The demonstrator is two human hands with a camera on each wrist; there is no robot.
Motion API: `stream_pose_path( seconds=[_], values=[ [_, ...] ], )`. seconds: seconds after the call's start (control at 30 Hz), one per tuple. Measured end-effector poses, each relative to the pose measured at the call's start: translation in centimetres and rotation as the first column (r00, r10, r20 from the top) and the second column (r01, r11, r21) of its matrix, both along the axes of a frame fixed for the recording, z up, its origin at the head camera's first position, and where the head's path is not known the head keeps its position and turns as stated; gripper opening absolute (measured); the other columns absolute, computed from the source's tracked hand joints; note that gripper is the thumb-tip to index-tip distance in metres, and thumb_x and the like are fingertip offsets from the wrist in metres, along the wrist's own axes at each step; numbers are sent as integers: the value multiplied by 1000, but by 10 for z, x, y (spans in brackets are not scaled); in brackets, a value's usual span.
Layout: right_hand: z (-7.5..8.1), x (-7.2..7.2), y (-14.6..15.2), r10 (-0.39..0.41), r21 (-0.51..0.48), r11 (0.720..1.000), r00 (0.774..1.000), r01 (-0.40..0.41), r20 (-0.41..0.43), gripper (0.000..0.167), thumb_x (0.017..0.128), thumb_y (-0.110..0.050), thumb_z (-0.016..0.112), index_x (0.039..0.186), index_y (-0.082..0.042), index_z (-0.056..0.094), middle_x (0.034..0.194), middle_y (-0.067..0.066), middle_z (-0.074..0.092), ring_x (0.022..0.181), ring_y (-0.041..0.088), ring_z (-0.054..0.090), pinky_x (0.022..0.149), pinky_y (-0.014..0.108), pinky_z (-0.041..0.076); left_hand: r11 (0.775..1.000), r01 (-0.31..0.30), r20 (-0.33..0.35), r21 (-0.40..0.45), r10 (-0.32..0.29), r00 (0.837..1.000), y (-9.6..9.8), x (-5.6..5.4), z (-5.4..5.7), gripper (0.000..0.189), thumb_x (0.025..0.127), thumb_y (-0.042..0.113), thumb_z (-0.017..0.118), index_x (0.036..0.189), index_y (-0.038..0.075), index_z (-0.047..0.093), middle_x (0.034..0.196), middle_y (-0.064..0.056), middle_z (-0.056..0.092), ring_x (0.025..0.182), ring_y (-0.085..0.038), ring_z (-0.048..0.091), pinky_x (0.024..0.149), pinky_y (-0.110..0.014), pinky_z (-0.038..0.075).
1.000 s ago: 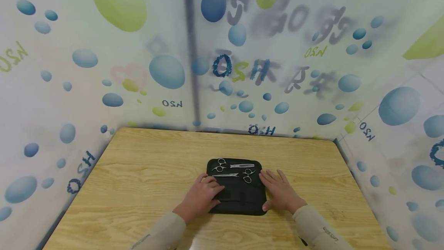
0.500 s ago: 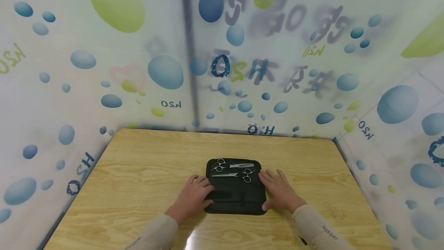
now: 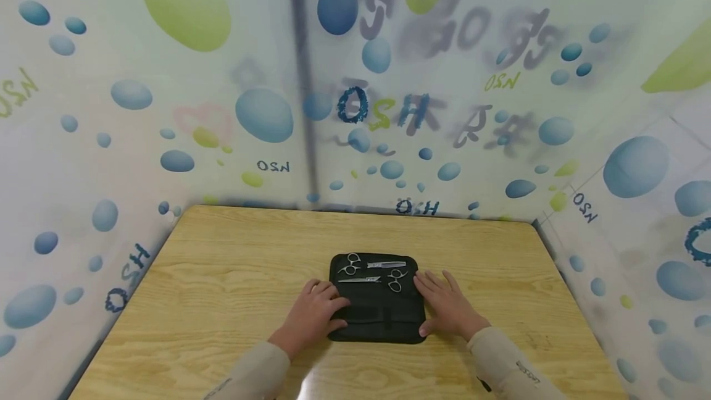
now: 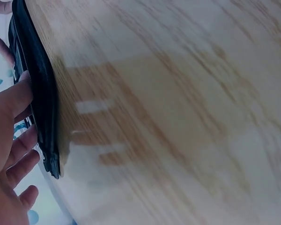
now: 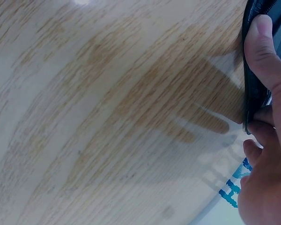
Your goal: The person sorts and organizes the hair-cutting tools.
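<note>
A black flat case (image 3: 366,310) lies on the wooden table, with two silver scissors on its upper half. The thinning scissors (image 3: 383,265) are at the top, finger rings to the left. Below them, the straight-bladed scissors (image 3: 363,279) have their rings to the right. My left hand (image 3: 312,312) touches the case's left edge, its thumb (image 4: 23,89) on the rim in the left wrist view. At the opposite edge rests my right hand (image 3: 447,307), fingers spread; in the right wrist view its thumb (image 5: 262,47) lies on the zippered border.
The wooden table (image 3: 239,252) extends on all sides of the case. A pale wall sheet (image 3: 266,184) with blue and green bubble prints stands behind the table's far edge and along its sides.
My left hand has slid left off the case's surface to its left edge, then a little back toward it. The right hand, the case and both scissors stay in place.
</note>
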State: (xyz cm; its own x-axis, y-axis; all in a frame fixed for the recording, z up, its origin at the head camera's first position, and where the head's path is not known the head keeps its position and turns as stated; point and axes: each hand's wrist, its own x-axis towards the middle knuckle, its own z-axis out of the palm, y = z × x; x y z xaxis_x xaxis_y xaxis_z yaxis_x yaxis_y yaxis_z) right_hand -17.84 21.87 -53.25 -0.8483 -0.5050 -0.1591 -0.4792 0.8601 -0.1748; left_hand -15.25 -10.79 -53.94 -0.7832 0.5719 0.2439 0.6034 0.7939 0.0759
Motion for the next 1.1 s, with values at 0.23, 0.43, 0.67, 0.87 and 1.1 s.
stream_pose_path(
  seconds=[0.23,0.43,0.67,0.87,1.1],
  values=[
    [0,-1,0,-2,9,1000,1000,2,-1,108,65,-54,82,149,-4,37,158,11,35,147,34,29,119,58,10,999,-22,103,-42,26,994,-8,-1,3,40,81,52,73,111,26,68,106,5,65,112,-20,57,104,-48,41],
    [2,0,-1,0,16,1000,1000,1,-7,109,65,-55,82,149,-4,37,158,11,35,147,34,30,119,58,11,998,10,80,-55,-6,997,-9,-3,4,35,82,48,73,108,25,69,106,4,66,110,-20,58,103,-45,41],
    [2,0,-1,-5,3,1000,1000,5,4,109,65,-54,83,149,-4,36,158,11,34,147,34,29,119,59,10,998,0,86,-65,6,996,-7,-2,4,34,84,49,70,110,27,70,100,4,66,106,-20,59,102,-46,42],
    [-1,-2,-1,-3,5,1000,1000,3,4,109,65,-55,82,150,-5,36,158,10,34,147,34,28,119,58,9,998,-26,74,-65,31,997,-8,0,2,35,83,52,71,107,27,70,101,4,67,106,-20,60,102,-46,41],
    [2,-4,-1,-22,-1,1000,998,22,53,110,64,-53,84,150,-4,35,159,10,33,148,33,27,120,58,8,998,-60,64,-36,62,996,-7,-1,-1,35,80,51,73,106,28,74,93,5,66,103,-19,59,98,-46,42]
  ],
)
